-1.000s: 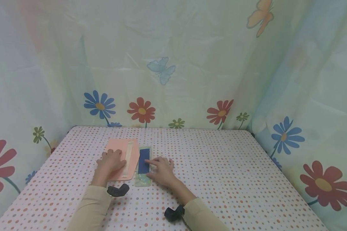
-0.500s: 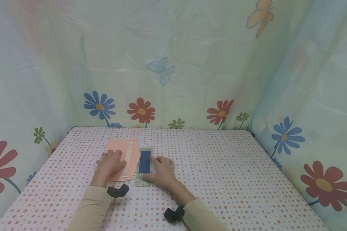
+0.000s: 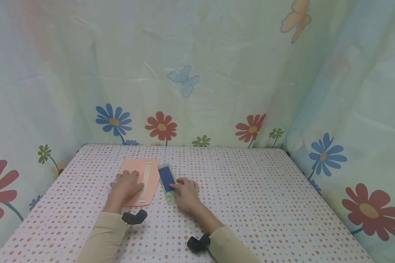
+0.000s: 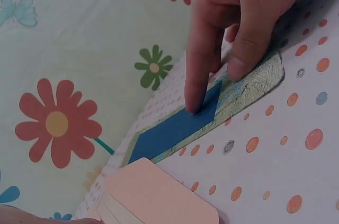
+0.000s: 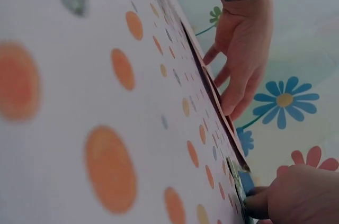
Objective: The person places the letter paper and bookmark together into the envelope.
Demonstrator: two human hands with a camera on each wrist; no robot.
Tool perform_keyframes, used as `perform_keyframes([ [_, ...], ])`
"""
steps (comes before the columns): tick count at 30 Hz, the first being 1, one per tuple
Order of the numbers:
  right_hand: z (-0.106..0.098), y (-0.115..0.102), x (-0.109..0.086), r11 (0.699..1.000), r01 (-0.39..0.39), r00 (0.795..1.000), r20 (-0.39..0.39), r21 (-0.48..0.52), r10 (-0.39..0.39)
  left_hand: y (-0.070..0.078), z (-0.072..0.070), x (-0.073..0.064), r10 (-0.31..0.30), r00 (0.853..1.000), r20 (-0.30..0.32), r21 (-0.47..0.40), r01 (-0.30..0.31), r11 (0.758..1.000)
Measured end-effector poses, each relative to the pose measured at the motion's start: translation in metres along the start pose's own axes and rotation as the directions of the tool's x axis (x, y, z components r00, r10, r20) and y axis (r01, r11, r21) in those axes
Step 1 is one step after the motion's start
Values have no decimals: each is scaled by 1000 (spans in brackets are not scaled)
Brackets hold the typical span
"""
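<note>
A flat pink piece like an envelope [image 3: 153, 186], with a pale strip [image 3: 146, 182] along its flap, lies on the dotted table. My left hand [image 3: 126, 183] rests on it, fingertips pressing down, thumb near the strip. Just right of it lies a long green patterned card [image 3: 169, 197] bearing a dark blue rectangle [image 3: 166, 178]. With an outstretched index finger, my right hand [image 3: 187, 193] touches the blue rectangle. In the left wrist view, that hand's thumb [image 4: 241, 68] meets the card's patterned end. The right wrist view shows the card [image 5: 237, 179] almost edge-on.
Polka-dot cloth covers the table [image 3: 243, 193]. A flowered curtain [image 3: 217, 91] hangs behind it and on both sides. Black wrist devices, one at the left wrist [image 3: 135, 217] and one at the right wrist [image 3: 198, 243], stick out over the cloth.
The green card has turned, its near end swinging right and away from me, so it now slants. My right hand shifted with it slightly. The left hand and pink piece stayed put.
</note>
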State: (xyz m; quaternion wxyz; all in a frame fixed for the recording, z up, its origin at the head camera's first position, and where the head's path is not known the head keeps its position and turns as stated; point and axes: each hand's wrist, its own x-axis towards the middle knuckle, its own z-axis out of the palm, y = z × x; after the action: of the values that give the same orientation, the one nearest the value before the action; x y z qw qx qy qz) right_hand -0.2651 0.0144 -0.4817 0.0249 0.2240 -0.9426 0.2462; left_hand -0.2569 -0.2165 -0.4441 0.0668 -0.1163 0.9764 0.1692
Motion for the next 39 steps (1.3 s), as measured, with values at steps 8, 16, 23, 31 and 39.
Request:
perform_keyframes([
  [8,0,2,-2,988,-82,992,-101,-131,69,1,0,0,-3,1000,-1,3,3,1000],
  [16,-4,-4,-1,975,-170,982,-108,-142,155,2,-2,-1,-2,1000,1,1,2,1000],
  [23,-6,-3,0,958,-256,962,-130,-131,240,1,0,0,-9,1000,6,-12,9,1000],
  [31,-13,4,2,950,-291,955,-97,-112,281,1,0,1,3,1000,-4,2,-3,1000],
  [39,-15,4,2,951,-297,953,-90,-81,290,0,2,1,4,1000,-5,-1,-4,1000],
])
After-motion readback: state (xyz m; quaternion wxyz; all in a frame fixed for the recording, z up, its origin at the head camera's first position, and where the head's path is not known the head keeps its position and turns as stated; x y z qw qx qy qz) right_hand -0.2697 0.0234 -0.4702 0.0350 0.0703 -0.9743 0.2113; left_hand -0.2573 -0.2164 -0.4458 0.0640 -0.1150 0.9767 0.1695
